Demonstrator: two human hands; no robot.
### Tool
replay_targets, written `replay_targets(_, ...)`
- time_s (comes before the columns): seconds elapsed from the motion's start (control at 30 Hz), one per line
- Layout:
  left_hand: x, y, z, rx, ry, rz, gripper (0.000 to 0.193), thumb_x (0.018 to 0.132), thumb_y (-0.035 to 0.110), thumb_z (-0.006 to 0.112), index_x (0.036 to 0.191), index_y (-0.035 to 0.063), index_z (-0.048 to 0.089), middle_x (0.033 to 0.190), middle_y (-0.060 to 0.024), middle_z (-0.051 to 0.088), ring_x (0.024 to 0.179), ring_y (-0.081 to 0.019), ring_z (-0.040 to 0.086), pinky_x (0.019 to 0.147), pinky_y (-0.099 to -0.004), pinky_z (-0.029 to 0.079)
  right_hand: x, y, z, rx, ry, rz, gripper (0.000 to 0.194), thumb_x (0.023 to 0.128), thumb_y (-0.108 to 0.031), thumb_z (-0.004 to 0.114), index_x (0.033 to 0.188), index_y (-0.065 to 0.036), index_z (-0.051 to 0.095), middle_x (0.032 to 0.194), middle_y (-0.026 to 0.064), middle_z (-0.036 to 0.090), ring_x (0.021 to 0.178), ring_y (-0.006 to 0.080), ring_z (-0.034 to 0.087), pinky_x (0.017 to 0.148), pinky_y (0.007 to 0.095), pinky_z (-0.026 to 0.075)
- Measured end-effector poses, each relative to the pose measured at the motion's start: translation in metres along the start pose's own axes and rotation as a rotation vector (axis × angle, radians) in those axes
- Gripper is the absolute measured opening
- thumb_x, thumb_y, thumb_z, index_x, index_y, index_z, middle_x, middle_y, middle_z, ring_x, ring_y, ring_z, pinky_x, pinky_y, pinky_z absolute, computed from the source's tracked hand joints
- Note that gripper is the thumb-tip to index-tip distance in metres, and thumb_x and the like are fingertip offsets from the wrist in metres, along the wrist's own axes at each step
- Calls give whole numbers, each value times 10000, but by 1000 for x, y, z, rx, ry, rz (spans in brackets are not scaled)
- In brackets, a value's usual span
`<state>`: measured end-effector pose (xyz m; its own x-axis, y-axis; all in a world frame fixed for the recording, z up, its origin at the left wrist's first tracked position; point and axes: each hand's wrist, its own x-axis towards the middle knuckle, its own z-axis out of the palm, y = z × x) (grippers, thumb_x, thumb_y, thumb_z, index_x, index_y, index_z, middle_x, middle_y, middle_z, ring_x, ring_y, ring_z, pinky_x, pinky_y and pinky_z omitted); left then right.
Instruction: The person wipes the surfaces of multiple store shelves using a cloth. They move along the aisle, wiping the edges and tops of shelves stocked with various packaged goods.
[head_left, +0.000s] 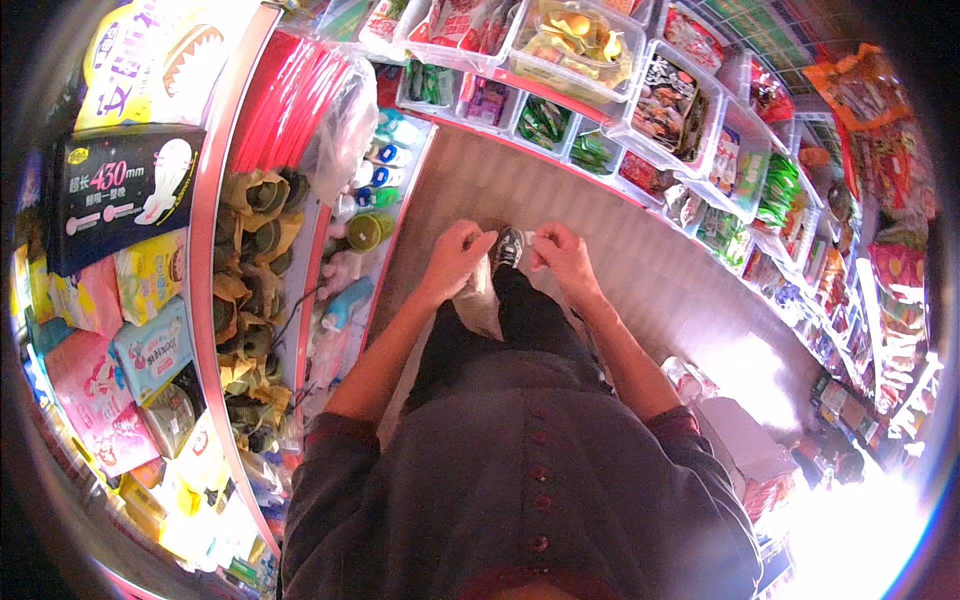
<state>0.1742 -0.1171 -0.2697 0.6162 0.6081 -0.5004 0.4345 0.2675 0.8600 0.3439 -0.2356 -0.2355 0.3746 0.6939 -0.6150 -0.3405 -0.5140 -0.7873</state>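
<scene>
My left hand (454, 261) is in front of my legs, thumb and fingers pinched together. From it a pale, limp bag-like thing (481, 304) seems to hang over my left leg; its exact kind is unclear. To its right, my right hand (561, 256) has curled fingers with a small white piece (530, 238) at their tips. The two hands are apart, at about the same height. Between them, below, shows a dark patterned shoe (509, 246) on the wood-look floor (465, 169).
At left, a shelf with a red edge (214, 187) holds sanitary pad packs (124, 199). Beside it are red packs (292, 105), paper-wrapped jars (262, 195) and bottles (386, 155). Clear bins of packaged snacks (577, 45) curve along the front and right. A cardboard box (739, 435) stands at right.
</scene>
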Motion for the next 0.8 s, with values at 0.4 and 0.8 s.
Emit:
replay_targets(0.4,-72,57,-36,-52,110,260,149,880,125,614,950,-1,652,852,-31,650,786,-99,579,724,-249,463,-45,-32,83,-85,-169,-168,126,889,-136,572,886,-9,573,742,7,578,657,74,547,587,244,465)
replay_targets(0.8,-118,28,-57,-2,-97,290,82,870,73,615,912,8,641,805,9,614,742,-55,531,660,-216,434,-113,4,127,-63,115,-293,172,862,-153,591,860,17,566,670,50,578,583,98,559,530,281,466)
